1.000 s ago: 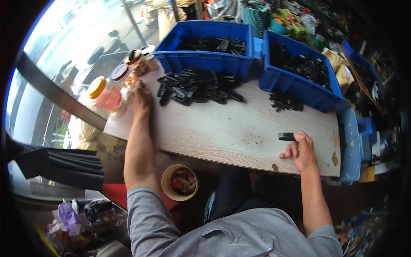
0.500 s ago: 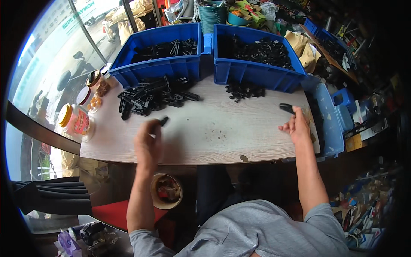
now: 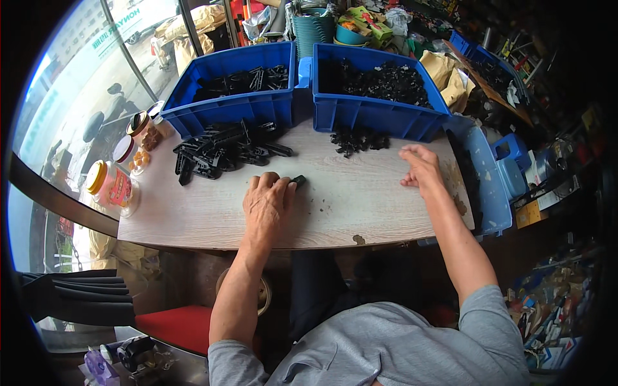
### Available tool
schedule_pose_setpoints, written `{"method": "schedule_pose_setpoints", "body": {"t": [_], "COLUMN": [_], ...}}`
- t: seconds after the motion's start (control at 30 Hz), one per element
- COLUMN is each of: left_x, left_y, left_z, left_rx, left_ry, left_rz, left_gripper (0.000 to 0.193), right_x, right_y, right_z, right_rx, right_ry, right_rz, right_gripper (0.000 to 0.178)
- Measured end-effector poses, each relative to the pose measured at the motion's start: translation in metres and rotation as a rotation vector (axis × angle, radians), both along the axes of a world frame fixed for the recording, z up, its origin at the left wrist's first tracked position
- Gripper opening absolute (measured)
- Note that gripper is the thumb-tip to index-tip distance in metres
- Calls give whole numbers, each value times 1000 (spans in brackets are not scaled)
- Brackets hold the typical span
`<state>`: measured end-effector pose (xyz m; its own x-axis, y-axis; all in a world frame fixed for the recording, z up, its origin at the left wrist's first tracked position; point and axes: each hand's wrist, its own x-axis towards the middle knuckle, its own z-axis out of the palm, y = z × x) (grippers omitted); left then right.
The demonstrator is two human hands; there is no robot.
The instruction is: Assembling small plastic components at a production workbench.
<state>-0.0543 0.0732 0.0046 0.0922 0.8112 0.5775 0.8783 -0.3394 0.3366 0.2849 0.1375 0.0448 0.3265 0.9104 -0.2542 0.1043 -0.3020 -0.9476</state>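
Note:
My left hand (image 3: 265,201) is over the middle of the table, back upward, its fingers closed on a short black plastic part (image 3: 299,181). Most of that part is hidden under the fingers. To the right, my right hand (image 3: 423,168) hovers above the tabletop, fingers partly curled and apart, with nothing visible in them. Beyond my left hand lies a heap of long black plastic parts (image 3: 222,153). Nearest to my right hand is a small pile of black pieces (image 3: 358,141).
Two blue bins stand along the back: the left bin (image 3: 226,108) holds long black parts, the right bin (image 3: 380,116) small ones. Lidded jars (image 3: 116,186) line the left edge. A light-blue tub (image 3: 492,186) stands beyond the table's right edge.
My left hand has moved right with the black plastic part, toward the table's middle. My right hand has moved slightly left, and the black part it held no longer shows.

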Motion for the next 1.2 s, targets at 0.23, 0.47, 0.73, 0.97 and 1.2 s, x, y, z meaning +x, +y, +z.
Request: {"method": "schedule_pose_setpoints", "body": {"t": [0.23,0.47,0.73,0.97,1.2], "left_x": [-4,15,54,55,54], "left_y": [-6,-53,-79,-74,-74], "left_z": [2,-6,-11,-11,-13], "left_rx": [37,-55,99,104,125], "left_ry": [-418,-1126,-659,-611,-530], "left_rz": [68,100,-77,-78,-79], "left_gripper": [14,14,15,17,23], "right_x": [-26,-33,-36,-36,-40], "right_y": [24,30,31,30,27], "right_z": [-5,1,-2,4,3], "right_rx": [25,-11,28,26,102], "right_ry": [-310,-592,-626,-672,-642], "right_rz": [170,195,252,356,338], "right_gripper": [27,22,20,20,21]}}
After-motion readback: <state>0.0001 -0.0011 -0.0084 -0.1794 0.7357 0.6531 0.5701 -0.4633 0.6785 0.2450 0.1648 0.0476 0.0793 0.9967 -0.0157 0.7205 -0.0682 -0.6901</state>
